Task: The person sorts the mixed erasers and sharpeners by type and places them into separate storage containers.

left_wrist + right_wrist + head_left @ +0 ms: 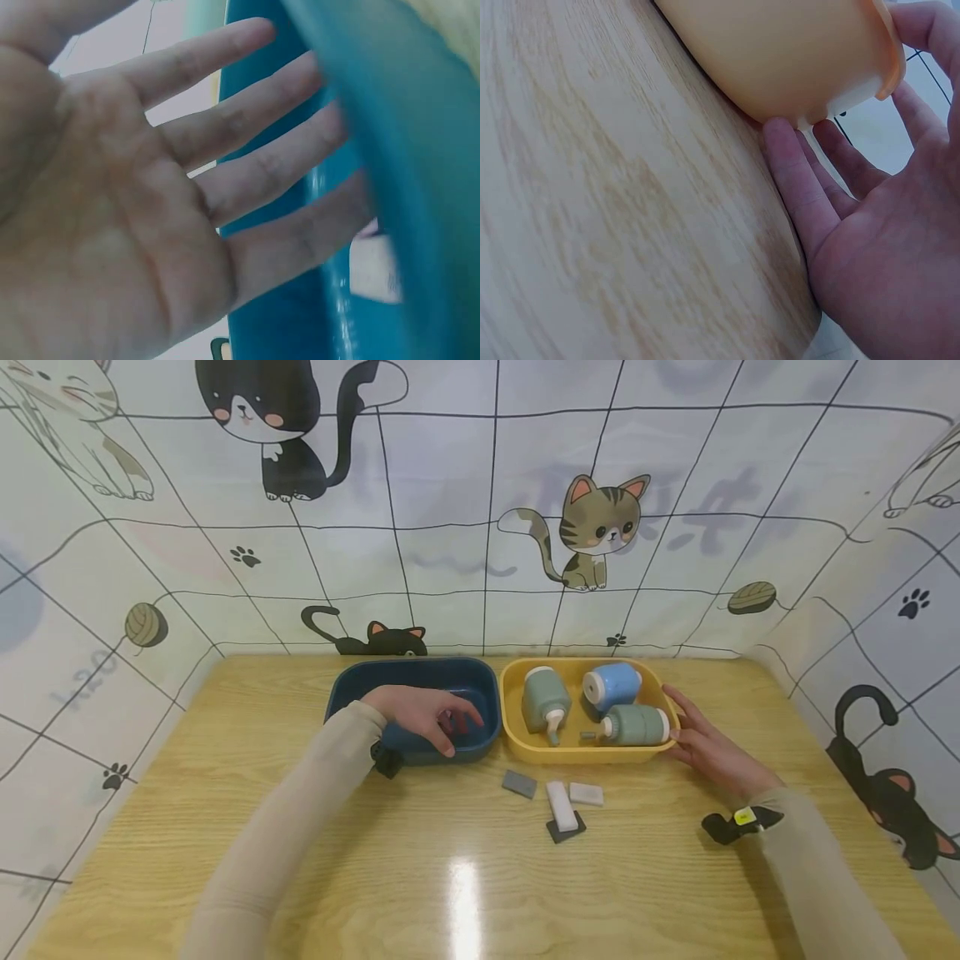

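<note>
My left hand [423,710] is over the dark blue bin [412,664], its fingers spread and holding nothing. In the left wrist view the fingertips are partly behind the bin's rim [375,135], and a small white object [375,270] shows beyond them. At the right end of the yellow bin [562,757], my right hand [712,752] touches the outer wall and rim with nearly straight fingers. Inside the yellow bin lie a green pump bottle [545,702], a second green pump bottle [641,727] and a blue bottle [618,685].
In front of the bins lie a grey block [519,783], a white block [587,793] and a longer white block [560,806] resting partly on a dark piece [567,828]. All stand on a wooden table [375,877], backed by a cat-patterned curtain [450,560].
</note>
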`<state>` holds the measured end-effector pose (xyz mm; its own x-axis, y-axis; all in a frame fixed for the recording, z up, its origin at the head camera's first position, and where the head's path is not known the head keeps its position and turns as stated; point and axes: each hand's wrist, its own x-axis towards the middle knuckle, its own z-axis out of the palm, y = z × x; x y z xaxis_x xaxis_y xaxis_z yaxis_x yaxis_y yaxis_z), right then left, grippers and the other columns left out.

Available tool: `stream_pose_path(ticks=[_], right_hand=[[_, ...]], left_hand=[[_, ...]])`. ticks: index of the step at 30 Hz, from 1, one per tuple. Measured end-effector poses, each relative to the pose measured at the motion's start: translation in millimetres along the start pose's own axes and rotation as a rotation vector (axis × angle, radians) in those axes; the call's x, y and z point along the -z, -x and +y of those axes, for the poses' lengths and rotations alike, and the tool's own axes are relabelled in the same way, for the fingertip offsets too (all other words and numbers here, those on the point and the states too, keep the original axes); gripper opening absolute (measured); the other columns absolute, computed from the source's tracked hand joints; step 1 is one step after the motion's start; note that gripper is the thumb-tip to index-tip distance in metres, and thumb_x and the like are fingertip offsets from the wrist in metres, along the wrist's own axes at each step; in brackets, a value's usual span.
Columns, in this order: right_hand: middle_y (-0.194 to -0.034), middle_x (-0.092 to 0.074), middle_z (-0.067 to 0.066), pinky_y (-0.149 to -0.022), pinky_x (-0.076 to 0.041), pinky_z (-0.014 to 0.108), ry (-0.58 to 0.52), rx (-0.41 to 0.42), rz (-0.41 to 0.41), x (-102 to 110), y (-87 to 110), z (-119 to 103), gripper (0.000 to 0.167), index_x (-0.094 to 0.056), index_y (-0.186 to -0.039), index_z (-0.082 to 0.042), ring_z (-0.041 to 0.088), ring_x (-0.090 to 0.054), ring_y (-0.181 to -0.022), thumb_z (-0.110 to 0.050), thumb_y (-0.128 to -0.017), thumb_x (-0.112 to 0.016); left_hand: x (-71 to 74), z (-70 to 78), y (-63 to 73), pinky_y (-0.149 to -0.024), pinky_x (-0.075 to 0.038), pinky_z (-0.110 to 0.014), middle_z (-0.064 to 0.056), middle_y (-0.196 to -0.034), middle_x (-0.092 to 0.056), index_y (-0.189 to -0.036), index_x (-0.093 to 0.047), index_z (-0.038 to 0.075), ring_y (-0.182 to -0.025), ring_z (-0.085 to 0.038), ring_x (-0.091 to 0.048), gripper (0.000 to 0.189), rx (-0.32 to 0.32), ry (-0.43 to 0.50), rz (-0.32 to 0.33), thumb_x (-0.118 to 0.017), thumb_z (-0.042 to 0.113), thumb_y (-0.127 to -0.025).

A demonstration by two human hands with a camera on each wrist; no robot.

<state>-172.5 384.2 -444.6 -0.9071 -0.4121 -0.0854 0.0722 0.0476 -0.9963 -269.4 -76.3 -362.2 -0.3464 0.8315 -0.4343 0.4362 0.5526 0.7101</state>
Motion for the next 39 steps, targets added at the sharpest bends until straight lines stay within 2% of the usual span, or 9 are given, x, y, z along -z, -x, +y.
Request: stream_pose_path(ticks=[5,10,13,19,24,28,34,39], right_hand=[[-0.151,0.017,0.030,-0.092,-0.045,0.022,0.004,-0.005,0.000,1,0.1,0,0.068,0.002,-0.156,-0.031,-0.003,-0.049,-0.116,-0.012,-0.106,-0.038],[-0.152,0.019,0.027,-0.092,-0.045,0.022,0.013,-0.007,0.001,2,0.5,1,0.067,0.003,-0.156,-0.031,-0.004,-0.049,-0.116,-0.012,-0.106,-0.038],[-0.152,0.018,0.028,-0.092,-0.045,0.021,0.017,-0.012,0.003,1,0.4,0,0.068,0.002,-0.156,-0.032,-0.004,-0.048,-0.116,-0.012,-0.106,-0.039],[-0.151,0.016,0.030,-0.092,-0.044,0.021,0.025,-0.009,-0.004,1,1.0,-1,0.067,0.002,-0.156,-0.033,-0.004,-0.047,-0.117,-0.014,-0.106,-0.039],[-0.151,0.017,0.030,-0.092,-0.044,0.021,0.028,-0.019,0.000,1,1.1,-1,0.067,0.002,-0.156,-0.034,-0.005,-0.047,-0.117,-0.015,-0.106,-0.039],[-0.152,0.016,0.029,-0.091,-0.044,0.021,0.047,-0.037,0.020,1,1.1,-1,0.068,0.002,-0.156,-0.035,-0.006,-0.048,-0.115,-0.016,-0.106,-0.041],[-0.151,0.014,0.030,-0.092,-0.044,0.021,0.024,-0.022,0.011,1,0.6,1,0.068,0.002,-0.156,-0.033,-0.005,-0.049,-0.115,-0.012,-0.106,-0.039],[-0.150,0.013,0.032,-0.091,-0.045,0.022,0.012,-0.008,0.006,1,0.0,1,0.068,0.001,-0.156,-0.033,-0.003,-0.050,-0.115,-0.011,-0.106,-0.038]], left_hand=[[-8.1,8.7,-3.9,-0.089,-0.045,-0.032,-0.008,-0.126,-0.052,-0.141,-0.045,0.010,-0.113,-0.026,-0.055,0.062,0.004,-0.057,-0.057,-0.071,0.016,-0.085],[-13.3,13.7,-2.5,-0.089,-0.043,-0.030,-0.006,-0.124,-0.053,-0.140,-0.047,0.011,-0.111,-0.024,-0.054,0.061,0.033,-0.115,-0.060,-0.072,0.018,-0.085],[-15.0,12.4,-0.9,-0.091,-0.042,-0.031,-0.005,-0.123,-0.053,-0.138,-0.049,0.011,-0.110,-0.023,-0.053,0.058,0.040,-0.116,-0.057,-0.072,0.019,-0.085],[-17.1,12.6,2.3,-0.090,-0.044,-0.032,-0.003,-0.121,-0.054,-0.137,-0.050,0.013,-0.108,-0.019,-0.055,0.055,0.018,-0.056,-0.059,-0.071,0.019,-0.087],[-17.4,14.7,2.3,-0.091,-0.045,-0.035,-0.008,-0.122,-0.055,-0.142,-0.045,0.012,-0.110,-0.023,-0.057,0.063,-0.025,-0.057,-0.027,-0.071,0.024,-0.086],[-17.1,18.5,3.6,-0.092,-0.045,-0.035,-0.009,-0.122,-0.056,-0.146,-0.040,0.012,-0.112,-0.025,-0.057,0.069,-0.023,-0.061,0.011,-0.072,0.025,-0.086],[-18.9,27.1,9.3,-0.091,-0.045,-0.033,-0.004,-0.121,-0.056,-0.147,-0.038,0.016,-0.110,-0.018,-0.056,0.074,-0.040,-0.085,0.098,-0.075,0.028,-0.085],[-23.3,31.9,13.5,-0.091,-0.046,-0.031,-0.007,-0.127,-0.053,-0.148,-0.036,0.014,-0.113,-0.018,-0.053,0.076,-0.115,-0.051,0.149,-0.076,0.025,-0.084]])
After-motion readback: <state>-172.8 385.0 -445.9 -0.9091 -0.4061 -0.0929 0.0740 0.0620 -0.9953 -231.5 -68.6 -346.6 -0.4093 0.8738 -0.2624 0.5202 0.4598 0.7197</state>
